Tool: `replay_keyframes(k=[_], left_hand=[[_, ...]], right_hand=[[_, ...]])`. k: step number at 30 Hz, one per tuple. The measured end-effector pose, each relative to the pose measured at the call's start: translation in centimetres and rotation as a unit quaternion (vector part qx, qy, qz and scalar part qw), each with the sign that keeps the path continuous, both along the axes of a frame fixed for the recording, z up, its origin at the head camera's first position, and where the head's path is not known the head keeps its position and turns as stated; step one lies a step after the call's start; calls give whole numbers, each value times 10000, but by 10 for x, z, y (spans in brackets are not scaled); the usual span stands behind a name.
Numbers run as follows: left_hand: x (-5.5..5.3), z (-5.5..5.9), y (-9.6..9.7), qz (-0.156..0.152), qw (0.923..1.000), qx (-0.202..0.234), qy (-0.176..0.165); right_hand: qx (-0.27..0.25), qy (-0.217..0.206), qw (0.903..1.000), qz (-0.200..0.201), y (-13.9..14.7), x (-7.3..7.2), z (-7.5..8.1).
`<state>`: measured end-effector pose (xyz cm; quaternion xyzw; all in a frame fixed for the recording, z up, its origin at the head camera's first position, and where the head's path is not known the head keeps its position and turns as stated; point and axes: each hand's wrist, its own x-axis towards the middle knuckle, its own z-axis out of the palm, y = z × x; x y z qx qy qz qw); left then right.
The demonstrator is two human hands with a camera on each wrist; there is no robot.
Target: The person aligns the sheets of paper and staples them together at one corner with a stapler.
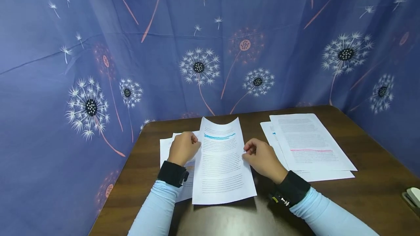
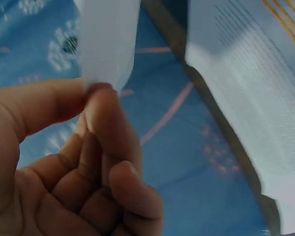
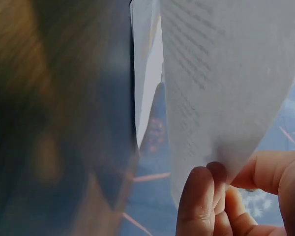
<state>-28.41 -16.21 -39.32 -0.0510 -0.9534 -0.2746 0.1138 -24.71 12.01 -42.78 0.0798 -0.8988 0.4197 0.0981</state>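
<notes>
A printed sheet of paper (image 1: 223, 170) with a blue highlighter stroke near its top is held up over the table, its top edge bowed. My left hand (image 1: 183, 148) pinches its left edge between thumb and forefinger; the left wrist view shows that grip on the sheet (image 2: 108, 44) close up. On the opposite edge, my right hand (image 1: 264, 157) pinches the paper with thumb and fingers. The right wrist view shows the sheet (image 3: 221, 88) from the side. Partly hidden behind it and the left hand, other printed sheets (image 1: 165, 150) lie on the table.
At the right of the brown wooden table (image 1: 370, 192) lies a stack of printed sheets (image 1: 311, 134), the top one with a pink line. A small white object (image 1: 414, 195) sits at the far right edge. A blue dandelion-print curtain (image 1: 210, 46) hangs behind.
</notes>
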Motion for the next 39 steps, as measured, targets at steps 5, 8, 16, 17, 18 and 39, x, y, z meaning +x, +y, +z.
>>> replay_keyframes(k=[5, 8, 16, 17, 18, 39], left_hand=[[16, 12, 10, -424, 9990, -83, 80], [25, 8, 17, -706, 9975, 13, -17], [46, -11, 40, -1437, 9813, 949, -862], [48, -13, 42, -1495, 9800, 957, -897], [49, -14, 44, -1550, 9789, 960, -926], [61, -30, 59, -1628, 9827, 28, -881]], right_hand=[[473, 346, 9983, 77, 24, 16, 16], [712, 457, 9964, 82, 39, 28, 22], [1233, 336, 9918, 92, 70, 60, 17], [1296, 315, 9910, 67, 73, 63, 15], [1377, 314, 9900, 38, 76, 66, 13], [1857, -215, 9824, 64, 96, 91, -4]])
